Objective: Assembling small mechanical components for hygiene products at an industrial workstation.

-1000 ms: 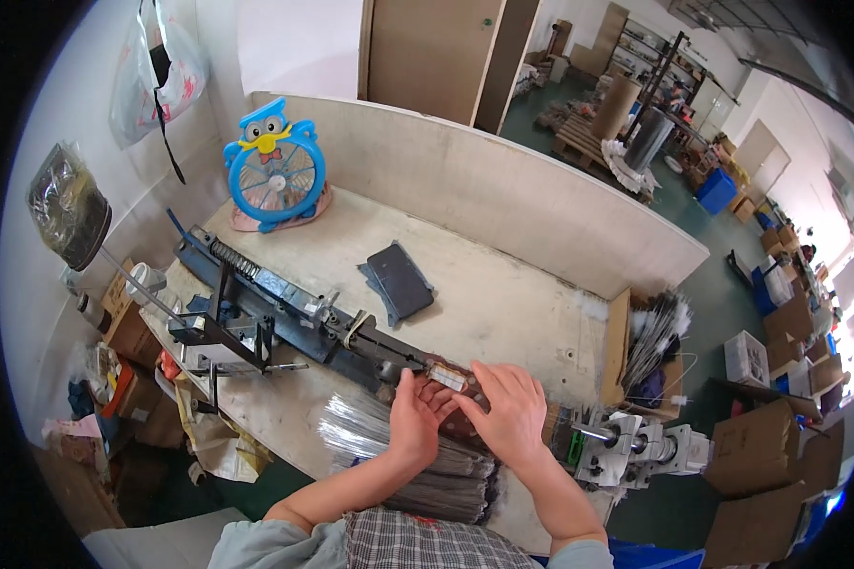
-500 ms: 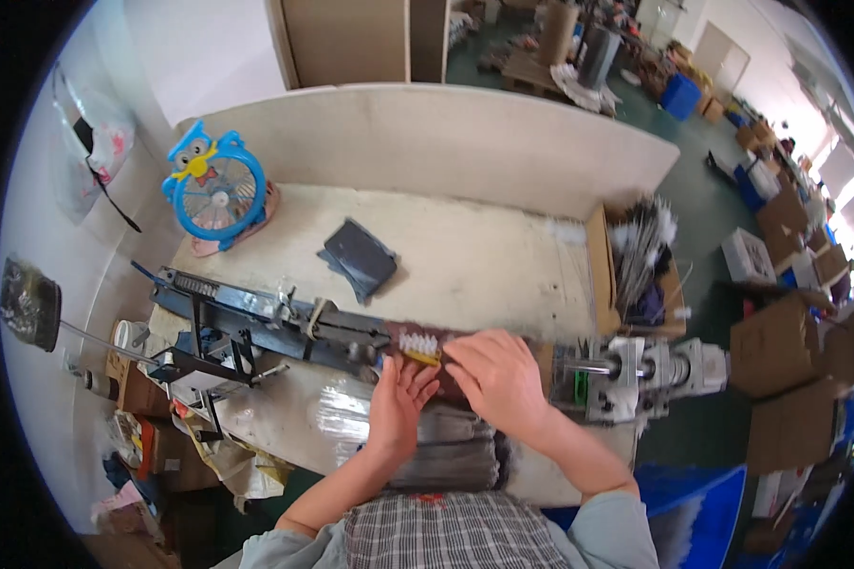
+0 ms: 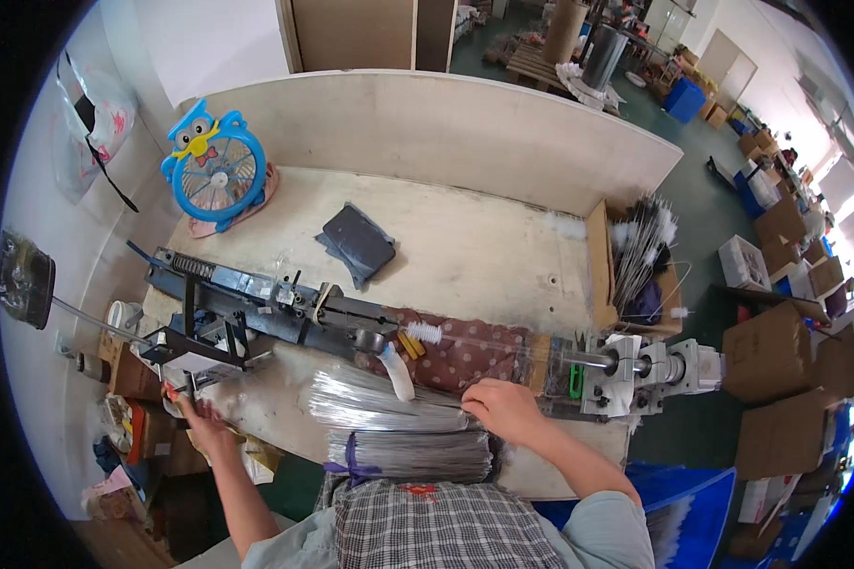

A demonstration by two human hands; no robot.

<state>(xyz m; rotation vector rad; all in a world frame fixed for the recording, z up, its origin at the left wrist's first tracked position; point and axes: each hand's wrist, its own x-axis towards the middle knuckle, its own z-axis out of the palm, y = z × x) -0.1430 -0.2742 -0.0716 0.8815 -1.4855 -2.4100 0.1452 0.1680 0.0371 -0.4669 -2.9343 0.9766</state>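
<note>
My right hand (image 3: 505,410) is closed, its fingertips pressed together at the right ends of a loose bundle of thin silvery wires (image 3: 375,398). Whatever lies between those fingertips is too small to make out. Far to the left, my left hand (image 3: 202,423) has its fingers apart, reaching to a red-tipped handle (image 3: 169,392) under the black frame. A white spiral brush (image 3: 424,332) lies along the spotted brown cloth (image 3: 470,358), its thin stem running toward the metal spindle (image 3: 588,360). Yellow pieces (image 3: 411,345) and a white-wrapped handle (image 3: 398,375) are beside it.
A long black rail fixture (image 3: 247,299) crosses the bench. A second wire bundle (image 3: 417,455), with a purple tie, lies nearest me. Behind are a dark folded cloth (image 3: 359,242) and a blue owl fan (image 3: 216,175). A cardboard box (image 3: 600,270) of wire brushes stands at right.
My hands have parted from the brush on the cloth. The left went far left to the red-tipped handle; the right moved down to the wire ends. The brush now lies free of my hands.
</note>
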